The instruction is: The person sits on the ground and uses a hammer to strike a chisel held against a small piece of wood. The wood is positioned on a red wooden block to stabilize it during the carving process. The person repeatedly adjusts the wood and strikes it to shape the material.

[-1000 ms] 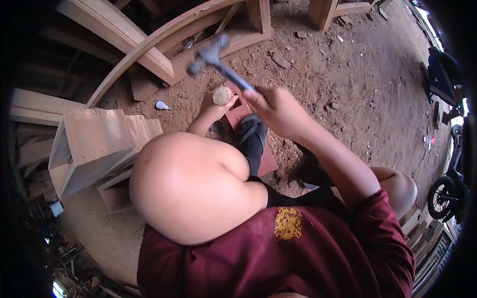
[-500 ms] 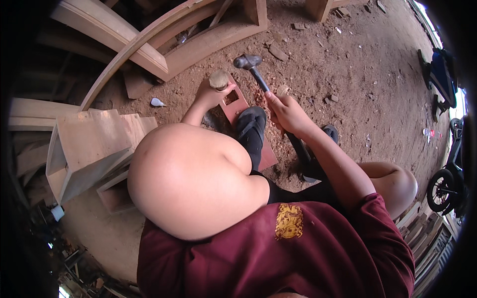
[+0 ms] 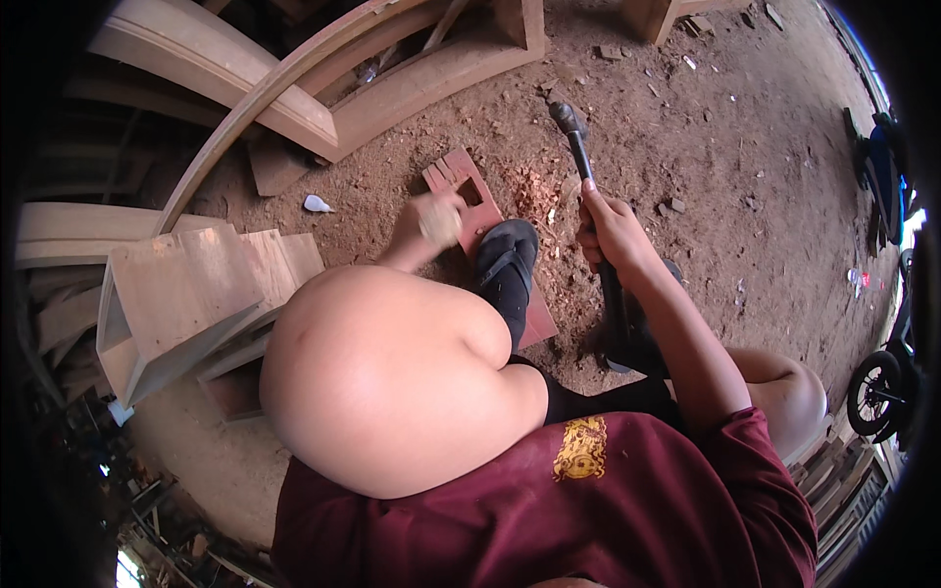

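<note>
Reddish wooden board (image 3: 487, 227) with a rectangular slot, flat on the dirt floor, pinned under a black sandal, dark-headed hammer (image 3: 571, 132) raised just beside it, wooden-handled chisel (image 3: 438, 220) upright on the board, blurred

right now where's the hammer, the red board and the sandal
hammer (image 3: 566, 119): head view, on its metal head
red board (image 3: 463, 174): head view, on the far end near the cut-out
sandal (image 3: 509, 263): head view, on the black strap over the foot

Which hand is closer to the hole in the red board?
Left. The left hand sits right beside the hole in the red board. The right hand holds the hammer off to the side.
</note>
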The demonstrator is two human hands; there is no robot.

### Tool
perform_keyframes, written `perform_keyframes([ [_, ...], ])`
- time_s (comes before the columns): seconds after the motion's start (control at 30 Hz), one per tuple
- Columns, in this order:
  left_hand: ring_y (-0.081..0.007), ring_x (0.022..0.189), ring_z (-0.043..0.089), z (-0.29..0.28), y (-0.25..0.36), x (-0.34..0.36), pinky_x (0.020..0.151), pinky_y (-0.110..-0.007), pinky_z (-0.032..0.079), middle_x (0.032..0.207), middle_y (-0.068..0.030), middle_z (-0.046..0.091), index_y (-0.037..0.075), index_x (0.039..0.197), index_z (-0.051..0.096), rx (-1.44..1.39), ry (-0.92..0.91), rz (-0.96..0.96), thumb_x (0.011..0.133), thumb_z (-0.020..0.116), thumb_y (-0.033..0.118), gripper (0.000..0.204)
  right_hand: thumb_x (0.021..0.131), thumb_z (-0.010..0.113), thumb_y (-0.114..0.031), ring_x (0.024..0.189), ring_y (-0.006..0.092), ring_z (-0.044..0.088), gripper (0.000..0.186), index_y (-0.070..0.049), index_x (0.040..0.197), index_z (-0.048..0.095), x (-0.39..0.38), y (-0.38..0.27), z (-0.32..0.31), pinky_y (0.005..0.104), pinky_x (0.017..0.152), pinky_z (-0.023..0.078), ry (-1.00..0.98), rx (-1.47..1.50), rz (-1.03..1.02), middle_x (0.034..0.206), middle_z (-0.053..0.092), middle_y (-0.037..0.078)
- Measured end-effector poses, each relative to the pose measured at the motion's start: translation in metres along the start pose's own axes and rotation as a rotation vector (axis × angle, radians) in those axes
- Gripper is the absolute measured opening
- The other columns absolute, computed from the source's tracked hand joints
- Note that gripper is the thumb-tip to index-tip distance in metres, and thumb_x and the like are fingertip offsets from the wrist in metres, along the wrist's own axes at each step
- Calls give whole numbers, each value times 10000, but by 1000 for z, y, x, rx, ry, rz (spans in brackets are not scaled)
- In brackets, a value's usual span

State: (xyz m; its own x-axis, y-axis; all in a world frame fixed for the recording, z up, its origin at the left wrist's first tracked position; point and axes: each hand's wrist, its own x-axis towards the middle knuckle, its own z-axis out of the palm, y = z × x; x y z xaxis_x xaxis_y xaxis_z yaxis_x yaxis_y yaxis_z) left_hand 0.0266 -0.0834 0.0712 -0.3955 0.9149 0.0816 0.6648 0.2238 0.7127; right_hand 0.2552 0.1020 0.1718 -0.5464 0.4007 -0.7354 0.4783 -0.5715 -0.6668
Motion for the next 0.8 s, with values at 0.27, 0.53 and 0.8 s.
perform_keyframes([
  [0.27,-258,803,688,15,16,-50,709,-340,548,936,-106,708,68,875,667,71,60,363,787,763,98,134,1010,412,-520,423,80,297,454,-131,777,406,1,-6,10,275,386,267,-42,-15,-23,553,330,-48],
  [0.53,-229,754,677,-44,-5,13,636,-296,539,823,-87,671,55,793,626,225,580,475,786,755,66,130,1005,420,-530,426,76,292,458,-135,774,403,-2,1,14,277,393,259,-64,-6,43,554,326,-55],
  [0.8,-180,421,566,-67,-35,69,414,-333,459,565,-71,570,9,792,581,-410,-166,-656,851,655,150,170,1003,442,-518,413,75,283,453,-143,754,391,0,-1,15,272,386,247,-31,-8,26,545,313,-61],
])
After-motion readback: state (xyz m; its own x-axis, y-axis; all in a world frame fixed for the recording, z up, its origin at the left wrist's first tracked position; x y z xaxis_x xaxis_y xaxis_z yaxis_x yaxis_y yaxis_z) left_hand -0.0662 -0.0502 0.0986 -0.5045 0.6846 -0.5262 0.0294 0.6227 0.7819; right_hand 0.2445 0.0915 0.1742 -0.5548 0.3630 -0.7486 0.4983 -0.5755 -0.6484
